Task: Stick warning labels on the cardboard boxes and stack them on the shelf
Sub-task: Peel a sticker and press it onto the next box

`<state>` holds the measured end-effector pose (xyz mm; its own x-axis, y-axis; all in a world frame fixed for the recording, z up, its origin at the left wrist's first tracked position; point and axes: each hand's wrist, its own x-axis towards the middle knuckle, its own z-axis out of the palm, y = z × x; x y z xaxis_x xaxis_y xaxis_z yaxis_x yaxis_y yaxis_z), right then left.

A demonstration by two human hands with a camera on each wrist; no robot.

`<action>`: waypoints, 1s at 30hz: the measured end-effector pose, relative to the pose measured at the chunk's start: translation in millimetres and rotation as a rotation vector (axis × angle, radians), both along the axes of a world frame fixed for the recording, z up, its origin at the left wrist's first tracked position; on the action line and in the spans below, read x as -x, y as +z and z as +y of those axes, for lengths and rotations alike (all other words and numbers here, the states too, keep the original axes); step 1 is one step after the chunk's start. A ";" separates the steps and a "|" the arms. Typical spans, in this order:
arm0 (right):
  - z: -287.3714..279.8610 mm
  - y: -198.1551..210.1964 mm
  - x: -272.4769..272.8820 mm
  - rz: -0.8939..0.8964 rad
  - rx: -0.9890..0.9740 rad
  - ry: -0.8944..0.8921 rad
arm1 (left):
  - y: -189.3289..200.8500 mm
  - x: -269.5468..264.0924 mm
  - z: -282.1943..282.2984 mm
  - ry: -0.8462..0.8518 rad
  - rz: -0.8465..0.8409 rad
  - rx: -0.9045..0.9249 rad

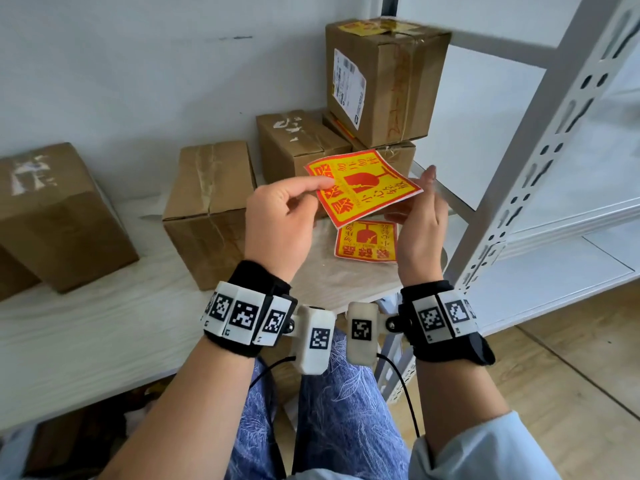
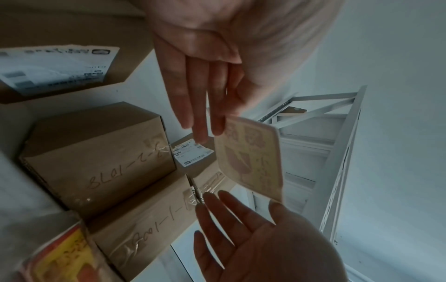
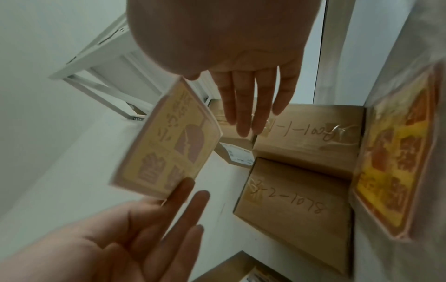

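Observation:
My left hand pinches the left edge of a yellow-and-red warning label between thumb and forefinger and holds it in the air above the table. My right hand is open with straight fingers, its palm at the label's right edge. The wrist views show the label's pale back between the two hands. A second label lies flat on the table below. The nearest cardboard box stands just left of my left hand.
More boxes stand on the white table: one at far left, one behind, and a taped box stacked on another at the back. The white metal shelf rises on the right.

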<state>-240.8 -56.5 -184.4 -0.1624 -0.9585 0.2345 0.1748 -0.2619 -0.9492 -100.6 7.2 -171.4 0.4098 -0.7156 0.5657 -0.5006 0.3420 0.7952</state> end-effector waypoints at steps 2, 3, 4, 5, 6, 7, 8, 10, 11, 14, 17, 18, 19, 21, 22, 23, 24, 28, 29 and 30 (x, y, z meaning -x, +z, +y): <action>0.5 1.2 -0.4 -0.045 0.035 0.049 | 2.3 -0.5 2.7 -0.023 0.077 0.024; -0.1 1.3 -0.4 -0.042 0.059 0.076 | 4.3 -0.4 4.1 -0.042 0.123 0.030; -2.9 -1.2 -0.8 -0.031 0.080 0.104 | 6.2 -0.4 5.3 -0.065 0.170 0.024; -4.5 -3.2 -1.5 -0.013 0.104 0.133 | 7.8 -0.9 5.5 -0.077 0.201 0.014; -5.1 -4.7 -2.7 0.017 0.124 0.157 | 8.5 -2.3 4.9 -0.070 0.206 0.001; -5.3 -6.8 -4.1 0.059 0.144 0.175 | 8.7 -4.3 3.8 -0.053 0.176 -0.010; -4.5 -8.2 -5.7 0.109 0.169 0.192 | 8.3 -6.3 2.5 -0.031 0.124 -0.021; -1.7 -8.8 -9.2 0.185 0.205 0.218 | 6.8 -8.7 0.3 0.016 -0.025 -0.047; -1.0 -8.5 -11.0 0.195 0.211 0.229 | 6.5 -8.6 0.2 0.042 -0.111 -0.062; 0.7 -5.6 -15.9 0.181 0.219 0.267 | 6.4 -7.0 1.7 0.070 -0.320 -0.068; 2.5 -3.9 -19.2 0.146 0.239 0.312 | 3.4 -10.7 -0.6 0.024 -0.352 -0.081; 3.5 -3.0 -20.5 0.132 0.248 0.333 | 3.0 -12.4 -1.3 0.010 -0.347 -0.090; 4.7 -2.0 -21.6 0.117 0.258 0.352 | 2.5 -13.7 -2.5 0.001 -0.346 -0.096; 7.8 0.1 -24.0 0.092 0.277 0.381 | 3.9 -13.5 -2.0 -0.009 -0.343 -0.122; 9.3 1.1 -25.4 0.078 0.288 0.392 | 5.0 -12.4 -0.8 -0.007 -0.340 -0.139; 11.0 2.0 -26.5 0.067 0.298 0.402 | 5.9 -11.3 0.3 -0.002 -0.334 -0.155; 12.1 2.3 -27.6 0.065 0.308 0.412 | 6.8 -10.2 1.5 0.004 -0.327 -0.163; 15.1 2.2 -28.3 0.077 0.357 0.487 | 8.0 -9.9 3.5 -0.004 -0.309 -0.115; 15.2 2.5 -27.9 0.080 0.365 0.512 | 7.9 -10.9 3.0 -0.004 -0.297 -0.107; 15.0 2.7 -27.6 0.091 0.373 0.535 | 8.2 -11.1 3.3 -0.012 -0.278 -0.089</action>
